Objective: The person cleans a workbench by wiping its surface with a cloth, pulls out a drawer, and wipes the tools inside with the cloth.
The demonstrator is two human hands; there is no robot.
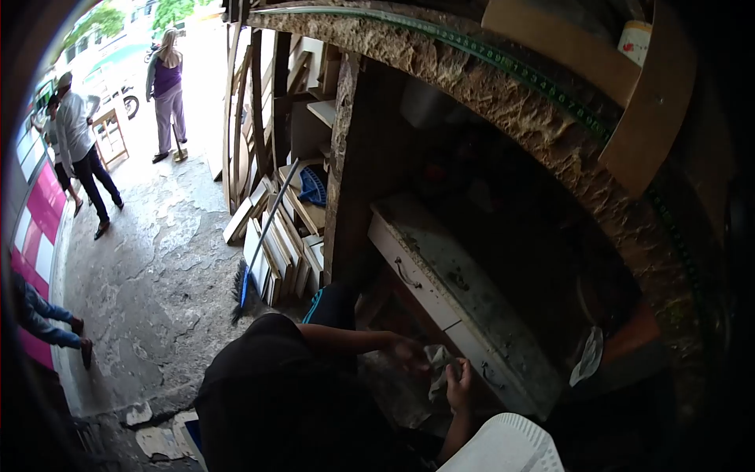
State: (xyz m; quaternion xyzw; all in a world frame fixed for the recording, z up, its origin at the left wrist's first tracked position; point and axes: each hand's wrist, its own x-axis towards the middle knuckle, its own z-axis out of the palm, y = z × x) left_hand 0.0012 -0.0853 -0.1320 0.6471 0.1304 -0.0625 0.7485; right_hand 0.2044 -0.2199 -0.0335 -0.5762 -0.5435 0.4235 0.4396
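A crumpled greyish cloth (437,370) is held up in front of my body. My right hand (459,385) grips it, thumb raised and fingers closed around its edge. Close against its other side is my left hand (409,354), dark and blurred, so its fingers cannot be made out. Just beyond the hands stands a low piece of furniture with white drawer fronts (417,281) and curved metal handles. Its worn top (464,275) is stained and carries small bits I cannot make out.
White plastic chair (507,448) at the bottom. A broom (245,287) leans by stacked boards (287,256). A rough-edged worktop with a green measuring tape (472,49) curves overhead. Pale crumpled piece (587,356) lies right. Several people, including one in purple (167,86), are at left.
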